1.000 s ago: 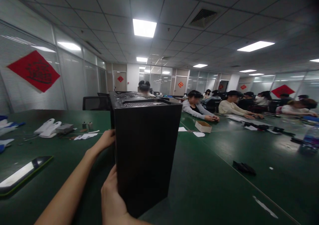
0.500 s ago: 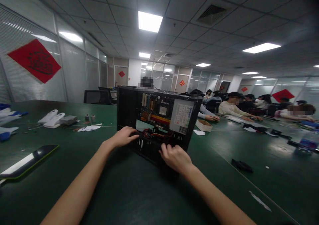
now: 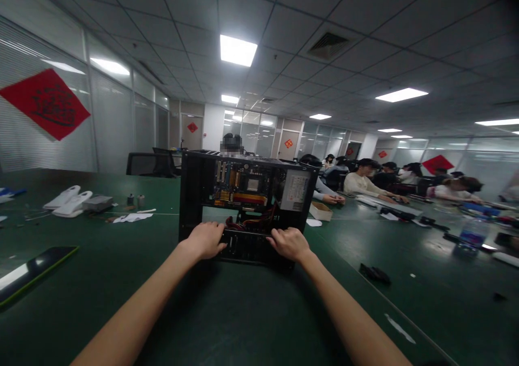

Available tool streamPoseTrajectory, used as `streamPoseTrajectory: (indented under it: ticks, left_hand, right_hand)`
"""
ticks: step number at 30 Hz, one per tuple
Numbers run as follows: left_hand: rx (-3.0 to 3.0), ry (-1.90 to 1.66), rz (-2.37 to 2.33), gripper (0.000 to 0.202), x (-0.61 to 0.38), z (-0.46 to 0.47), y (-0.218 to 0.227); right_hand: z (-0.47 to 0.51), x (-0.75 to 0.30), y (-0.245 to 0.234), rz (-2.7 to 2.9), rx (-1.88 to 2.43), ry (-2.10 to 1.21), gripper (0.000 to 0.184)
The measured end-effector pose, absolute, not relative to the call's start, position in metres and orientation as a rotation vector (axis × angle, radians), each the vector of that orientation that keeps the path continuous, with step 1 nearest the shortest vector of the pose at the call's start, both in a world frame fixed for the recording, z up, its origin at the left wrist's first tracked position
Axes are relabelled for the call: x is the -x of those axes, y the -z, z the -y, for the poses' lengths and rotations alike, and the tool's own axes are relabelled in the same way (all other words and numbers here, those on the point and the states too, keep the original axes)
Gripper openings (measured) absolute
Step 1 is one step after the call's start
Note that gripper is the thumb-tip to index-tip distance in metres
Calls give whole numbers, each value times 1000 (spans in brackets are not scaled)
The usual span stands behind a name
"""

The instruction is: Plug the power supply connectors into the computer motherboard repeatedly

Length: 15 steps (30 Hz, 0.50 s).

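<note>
Two forearms (image 3: 133, 301) enter from below, cut off by the frame. Your left hand (image 3: 206, 239) and right hand (image 3: 289, 241) are clamped on the near crossbar (image 3: 247, 233) of a black computer case (image 3: 190, 193); fingertips past the bar hidden. Case stands on the green table (image 3: 243, 312) directly before you, open side facing you. Below the bar: dark, detail hard to make out. Inside: bunched reddish cables (image 3: 235, 225), a circuit board (image 3: 243, 182) with pale square chip (image 3: 253, 185), silvery power supply (image 3: 297, 190), print illegible. Behind, a person (image 3: 231, 143), mostly hidden.
</note>
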<state>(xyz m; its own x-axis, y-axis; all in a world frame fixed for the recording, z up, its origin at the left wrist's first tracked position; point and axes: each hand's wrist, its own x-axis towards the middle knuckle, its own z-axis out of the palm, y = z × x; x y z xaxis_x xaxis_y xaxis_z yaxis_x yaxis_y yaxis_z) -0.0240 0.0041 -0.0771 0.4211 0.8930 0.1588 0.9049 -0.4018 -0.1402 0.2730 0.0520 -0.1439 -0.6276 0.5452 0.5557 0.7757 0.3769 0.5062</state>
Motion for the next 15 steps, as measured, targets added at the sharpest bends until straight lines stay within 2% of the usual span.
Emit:
streamPoseTrajectory:
  ticks: [4, 8, 15]
  left_hand:
    - [2458, 28, 1614, 42, 23, 6, 68]
    - [2475, -67, 1667, 26, 23, 10, 62]
    - [2578, -111, 1638, 31, 37, 7, 59]
  right_hand:
    - [-49, -269, 147, 2278, 1151, 1077, 36]
    - [-43, -270, 152, 2242, 1109, 1082, 37]
    - [-25, -272, 140, 2342, 1146, 1042, 39]
